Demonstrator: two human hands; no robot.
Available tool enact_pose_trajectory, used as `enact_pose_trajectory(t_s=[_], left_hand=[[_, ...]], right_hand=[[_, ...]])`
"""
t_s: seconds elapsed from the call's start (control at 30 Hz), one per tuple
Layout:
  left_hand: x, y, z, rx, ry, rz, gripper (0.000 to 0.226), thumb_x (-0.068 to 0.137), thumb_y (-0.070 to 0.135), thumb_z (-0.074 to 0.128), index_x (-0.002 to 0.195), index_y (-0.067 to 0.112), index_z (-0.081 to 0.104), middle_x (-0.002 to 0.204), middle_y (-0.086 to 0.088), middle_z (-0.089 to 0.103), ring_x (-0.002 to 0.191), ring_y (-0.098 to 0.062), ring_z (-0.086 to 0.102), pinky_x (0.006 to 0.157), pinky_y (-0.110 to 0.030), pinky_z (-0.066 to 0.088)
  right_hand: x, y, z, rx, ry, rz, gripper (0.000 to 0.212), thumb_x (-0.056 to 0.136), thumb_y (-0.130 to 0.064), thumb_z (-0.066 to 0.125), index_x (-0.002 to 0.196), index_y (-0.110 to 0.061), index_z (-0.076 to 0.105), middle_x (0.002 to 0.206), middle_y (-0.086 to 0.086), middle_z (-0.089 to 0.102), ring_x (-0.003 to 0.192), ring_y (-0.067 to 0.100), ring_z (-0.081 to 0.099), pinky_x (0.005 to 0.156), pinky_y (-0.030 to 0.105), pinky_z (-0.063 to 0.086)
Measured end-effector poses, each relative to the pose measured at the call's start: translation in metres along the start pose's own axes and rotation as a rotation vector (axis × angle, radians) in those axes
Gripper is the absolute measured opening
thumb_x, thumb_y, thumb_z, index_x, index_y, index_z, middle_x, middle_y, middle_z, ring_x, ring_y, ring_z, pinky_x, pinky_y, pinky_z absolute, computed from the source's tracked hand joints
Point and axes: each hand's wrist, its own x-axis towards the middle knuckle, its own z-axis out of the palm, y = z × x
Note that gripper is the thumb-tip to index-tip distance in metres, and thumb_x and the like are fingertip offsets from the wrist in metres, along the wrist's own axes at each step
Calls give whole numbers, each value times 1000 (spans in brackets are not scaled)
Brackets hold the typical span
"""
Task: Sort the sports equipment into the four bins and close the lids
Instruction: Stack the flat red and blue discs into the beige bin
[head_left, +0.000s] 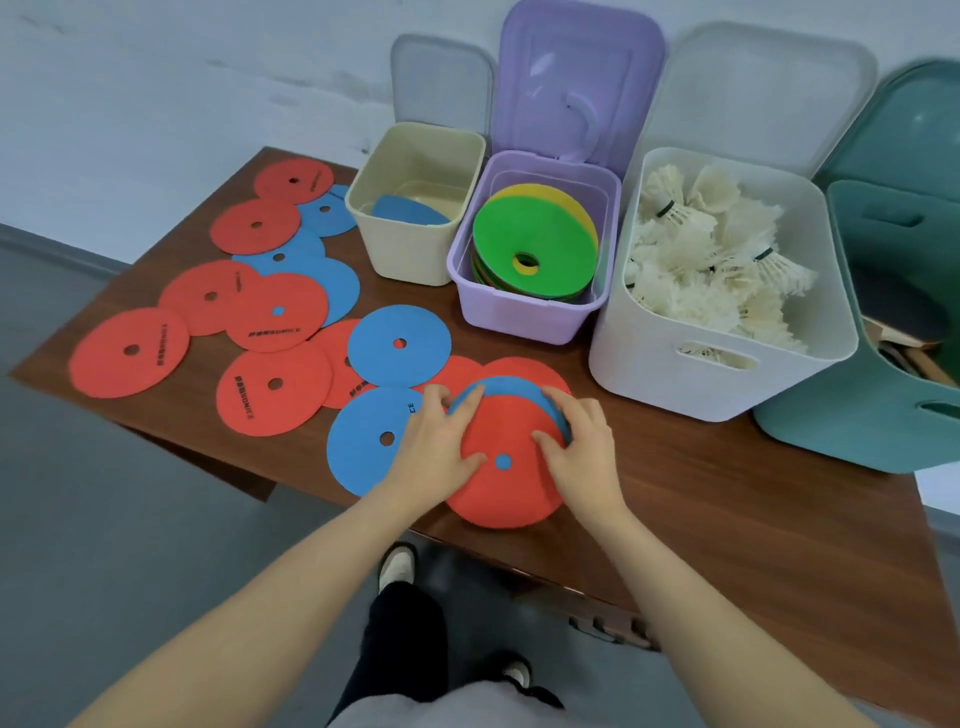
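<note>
Several flat red and blue discs lie scattered on the brown table (727, 509). Near the front edge a small stack sits with a red disc (511, 488) on top and a blue disc (511, 387) peeking out behind it. My left hand (439, 447) holds the stack's left side, thumb on top of the red disc. My right hand (582, 441) grips its right side, fingers curled over the edge. Another blue disc (363, 441) lies just left of my left hand. At the back stand a beige bin (410, 249), a purple bin (519, 312), a white bin (675, 374) and a teal bin (857, 426), all with lids up.
The beige bin holds one blue disc (410, 210). A green cone marker (535, 241) tops the stack in the purple bin. White shuttlecocks (717, 249) fill the white bin. Brown items show in the teal bin. The floor and my shoes lie below the table's front edge.
</note>
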Motion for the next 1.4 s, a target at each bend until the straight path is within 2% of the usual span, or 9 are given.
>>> enact_pose_trajectory(t_s=[0.13, 0.27, 0.37, 0.5, 0.77, 0.9, 1.07, 1.2, 1.4], left_hand=[[49, -8, -50, 29, 148, 15, 82, 72, 24, 75, 143, 16, 35, 120, -20, 34, 102, -36, 44, 88, -40, 39], [112, -28, -102, 89, 277, 91, 84, 66, 25, 78, 139, 11, 41, 113, -24, 41, 101, -39, 46, 84, -43, 42], [159, -52, -138, 155, 332, 138, 82, 67, 28, 76, 139, 9, 42, 114, -28, 42, 104, -42, 46, 86, -45, 42], [227, -82, -171, 214, 299, 131, 82, 75, 37, 66, 145, 16, 30, 125, -23, 35, 114, -40, 39, 95, -48, 38], [331, -133, -176, 313, 136, 123, 84, 81, 50, 56, 148, 23, 12, 138, -16, 23, 113, -33, 37, 93, -42, 34], [353, -159, -160, 307, -27, 113, 85, 83, 57, 52, 149, 25, 8, 140, -17, 19, 114, -33, 35, 95, -42, 34], [349, -178, -153, 357, -124, 170, 73, 92, 50, 42, 149, 24, 5, 152, -13, 2, 129, -36, 20, 105, -46, 22], [322, -172, -160, 250, -42, 187, 64, 94, 42, 42, 148, 22, 15, 153, -9, 7, 134, -32, 17, 108, -44, 19], [256, -155, -165, 246, 30, 245, 57, 94, 36, 45, 145, 17, 27, 152, -9, 17, 134, -30, 21, 106, -43, 21]], right_hand=[[59, -48, 5, 28, 109, -116, 51, 79, -5, 67, 126, -19, 56, 99, -2, 45, 93, 18, 51, 92, 39, 42], [130, -92, 15, 53, 183, -196, 51, 76, -4, 69, 125, -15, 58, 100, 9, 52, 87, 7, 43, 87, 24, 37], [182, -121, 31, 49, 229, -241, 51, 74, -3, 70, 122, -13, 59, 102, 10, 55, 88, 10, 45, 89, 29, 38], [249, -152, 54, 16, 278, -251, 50, 75, -3, 68, 122, -13, 58, 103, 13, 55, 92, 21, 50, 87, 32, 39], [345, -156, 101, -96, 241, -81, 50, 79, -3, 64, 126, -17, 54, 98, 1, 44, 96, 27, 52, 93, 47, 39], [359, -137, 119, -214, 165, 61, 49, 82, -4, 58, 129, -16, 51, 116, 12, 51, 108, 34, 52, 96, 44, 36], [351, -123, 127, -415, 3, 130, 51, 86, -22, 58, 135, -26, 45, 136, 3, 42, 124, 28, 40, 99, 36, 25], [324, -125, 124, -358, 32, 72, 41, 87, -20, 58, 127, -24, 53, 129, 3, 47, 121, 25, 40, 90, 31, 24], [256, -123, 112, -346, 86, -148, 29, 87, -17, 57, 115, -20, 61, 112, 1, 55, 100, 25, 47, 76, 29, 22]])
